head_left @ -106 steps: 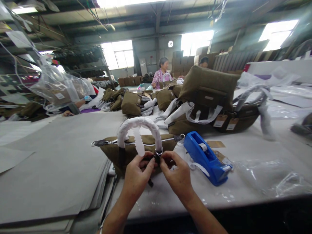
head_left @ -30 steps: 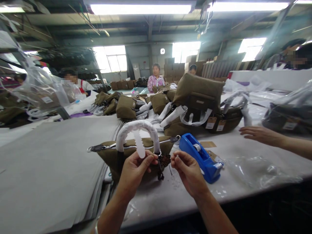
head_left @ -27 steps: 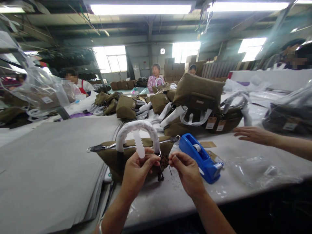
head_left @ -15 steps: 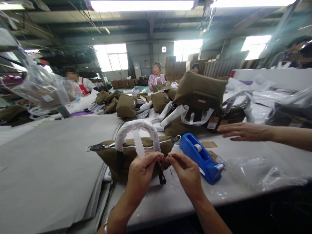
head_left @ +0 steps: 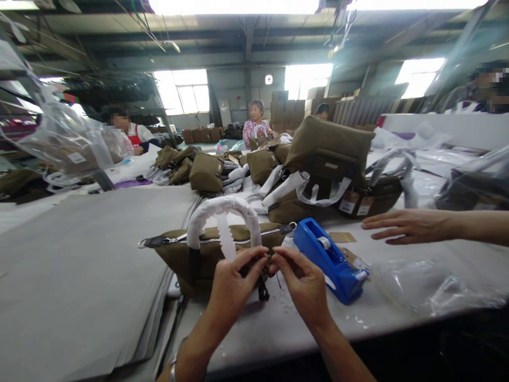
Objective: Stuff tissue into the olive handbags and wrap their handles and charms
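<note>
Olive fabric handbag, handle white-wrapped, upright just beyond the hands, back from the white-topped bench's front edge, long axis roughly along it. Left hand nearer, before its body; right hand by its right end; both pinch at a small brown charm, exact grip hidden.

We find a bare left hand and a bare right hand, with forearms uncovered to the frame edge. We note a narrow, pale, curved band around the left wrist, possibly metal.
</note>
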Demonstrator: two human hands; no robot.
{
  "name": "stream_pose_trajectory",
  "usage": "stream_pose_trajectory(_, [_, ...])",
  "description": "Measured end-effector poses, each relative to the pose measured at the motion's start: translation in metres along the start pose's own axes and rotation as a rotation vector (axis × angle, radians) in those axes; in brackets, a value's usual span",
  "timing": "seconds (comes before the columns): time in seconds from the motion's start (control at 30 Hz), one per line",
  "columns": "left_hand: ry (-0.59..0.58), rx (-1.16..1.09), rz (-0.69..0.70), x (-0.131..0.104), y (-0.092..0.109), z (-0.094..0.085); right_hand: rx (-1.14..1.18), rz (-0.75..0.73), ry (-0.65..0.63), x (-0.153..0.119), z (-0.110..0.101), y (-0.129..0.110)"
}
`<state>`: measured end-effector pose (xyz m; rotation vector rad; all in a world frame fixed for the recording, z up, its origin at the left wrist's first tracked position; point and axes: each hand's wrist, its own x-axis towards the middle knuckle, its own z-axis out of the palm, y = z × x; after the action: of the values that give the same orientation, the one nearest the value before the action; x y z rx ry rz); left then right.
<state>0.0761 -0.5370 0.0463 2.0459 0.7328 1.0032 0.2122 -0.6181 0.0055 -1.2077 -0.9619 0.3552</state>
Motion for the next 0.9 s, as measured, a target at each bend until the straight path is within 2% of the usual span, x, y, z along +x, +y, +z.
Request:
stream_pose_trajectory(0.23, [-0.008,0.008,0.024,-0.001,0.0,0.002,0.0,-0.04,-0.015,-0.002,0.0,0.002])
stream_pose_trajectory(0.37, [0.007,0.03,0.051,-0.002,0.0,0.002,-0.09,-0.068,-0.003,-0.002,-0.001,0.005])
stream_pose_trajectory(0.6, [0.032,0.152,0.182,-0.002,-0.004,0.002,-0.226,-0.23,-0.006,0.001,-0.003,-0.003])
stream_pose_trajectory(0.73, [0.047,0.225,0.294,0.0,-0.018,-0.001,-0.169,-0.231,-0.016,0.005,-0.001,-0.005])
stream_pose_trajectory(0.9, [0.032,0.235,0.348,0.005,-0.052,-0.001,-0.188,-0.307,-0.017,0.011,-0.001,-0.002])
